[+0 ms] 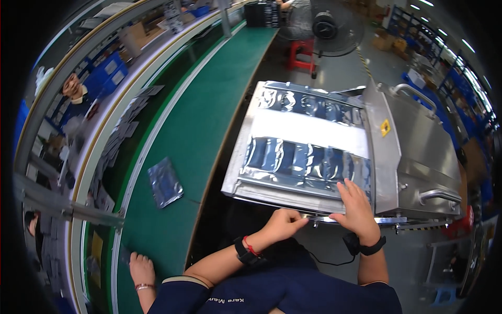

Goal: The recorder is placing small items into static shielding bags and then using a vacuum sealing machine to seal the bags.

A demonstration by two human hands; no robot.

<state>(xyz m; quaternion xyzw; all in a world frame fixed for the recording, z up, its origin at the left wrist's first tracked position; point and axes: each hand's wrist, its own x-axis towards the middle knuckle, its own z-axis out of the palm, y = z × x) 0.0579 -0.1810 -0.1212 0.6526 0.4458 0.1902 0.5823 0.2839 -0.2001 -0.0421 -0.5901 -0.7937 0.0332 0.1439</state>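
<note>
On the bed (232,170) of a stainless steel machine, which looks like a vacuum sealer, shiny silvery bags (285,157) with dark contents lie in two rows. A white strip (308,131) runs between the rows. My right hand (358,212) is open, fingers stretched over the near right corner of the near row. At the bed's front edge, my left hand (284,225) is closed, thumb and fingertips together beside a metal rail (324,219). What it pinches, if anything, is hidden. The machine's steel lid (426,141), with bar handles, stands to the right.
A green conveyor belt (204,110) runs along my left, with one silvery bag (166,182) on it. Another person's hand (141,269) rests at the belt's near end. A fan (325,26) and a red stool (301,56) stand behind the machine.
</note>
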